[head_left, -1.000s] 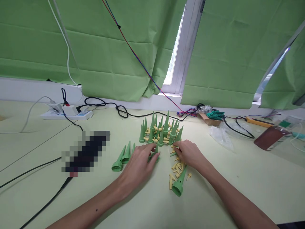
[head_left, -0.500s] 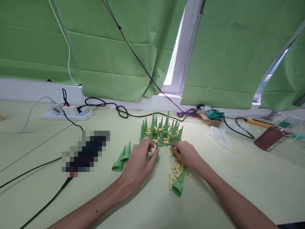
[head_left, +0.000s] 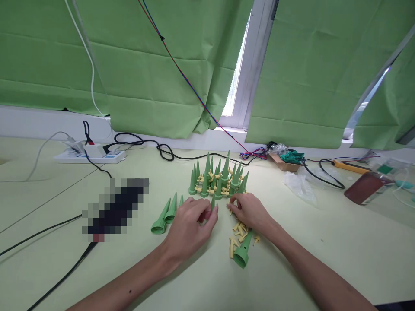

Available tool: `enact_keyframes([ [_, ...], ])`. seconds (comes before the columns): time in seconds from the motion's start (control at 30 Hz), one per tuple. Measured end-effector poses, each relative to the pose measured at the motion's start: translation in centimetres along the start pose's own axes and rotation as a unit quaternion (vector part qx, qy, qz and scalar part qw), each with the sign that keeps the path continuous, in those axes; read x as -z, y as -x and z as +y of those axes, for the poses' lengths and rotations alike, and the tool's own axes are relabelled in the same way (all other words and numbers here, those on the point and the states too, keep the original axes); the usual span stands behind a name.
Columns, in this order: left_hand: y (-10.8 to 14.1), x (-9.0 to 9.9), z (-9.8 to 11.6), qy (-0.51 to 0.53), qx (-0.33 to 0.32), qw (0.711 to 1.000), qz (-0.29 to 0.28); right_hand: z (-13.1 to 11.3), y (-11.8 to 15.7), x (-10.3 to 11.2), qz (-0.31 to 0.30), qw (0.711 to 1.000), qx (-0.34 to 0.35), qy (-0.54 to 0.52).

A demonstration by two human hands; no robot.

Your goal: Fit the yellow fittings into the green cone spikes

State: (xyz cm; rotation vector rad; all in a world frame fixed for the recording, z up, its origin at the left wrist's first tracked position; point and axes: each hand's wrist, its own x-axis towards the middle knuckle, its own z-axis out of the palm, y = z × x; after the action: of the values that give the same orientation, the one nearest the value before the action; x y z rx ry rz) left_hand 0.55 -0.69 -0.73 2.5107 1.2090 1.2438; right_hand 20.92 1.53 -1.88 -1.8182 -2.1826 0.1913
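My left hand is closed around a green plastic spike; only the tip shows above the fingers, and the base is hidden. Just to its right, my right hand pinches a small yellow valve piece, mostly covered by the fingertips. Loose yellow valve pieces lie below the right hand, beside a hollow green spike on its side. More hollow spikes lie left of my left hand. Behind both hands, several green spikes stand upright with yellow valves among them.
A power strip and black cables run along the wall. A blurred dark object lies at left. To the right are a small cardboard box, clear plastic bags, a yellow-handled tool and a tipped reddish-brown bottle.
My left fingers have drawn in around the green spike, whose base no longer shows. My right hand has shifted slightly left with the yellow piece, nearer the left hand.
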Motion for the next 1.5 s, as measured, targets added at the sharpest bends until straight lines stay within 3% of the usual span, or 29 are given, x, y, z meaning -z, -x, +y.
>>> enact_keyframes([
  [0.33, 0.1, -0.1, -0.1, -0.003, -0.016, 1.0, -0.017, 0.0, 0.1, -0.1, 0.014, 0.999, 0.013, -0.031],
  [0.67, 0.2, 0.0, -0.1, 0.004, -0.033, 0.999, -0.006, -0.1, 0.2, -0.5, 0.085, 0.99, 0.055, -0.101],
  [0.87, 0.2, -0.1, -0.1, 0.004, -0.011, 1.0, -0.023, -1.1, 0.8, 0.2, 0.149, 0.954, 0.108, -0.239],
  [1.13, 0.3, -0.1, -0.2, 0.016, -0.007, 0.996, -0.088, -2.6, 2.0, 0.7, 0.166, 0.901, 0.155, -0.369],
  [1.5, 0.3, -0.2, -0.5, 0.034, -0.049, 0.993, -0.098, -3.3, 2.5, 0.6, 0.139, 0.879, 0.152, -0.431],
])
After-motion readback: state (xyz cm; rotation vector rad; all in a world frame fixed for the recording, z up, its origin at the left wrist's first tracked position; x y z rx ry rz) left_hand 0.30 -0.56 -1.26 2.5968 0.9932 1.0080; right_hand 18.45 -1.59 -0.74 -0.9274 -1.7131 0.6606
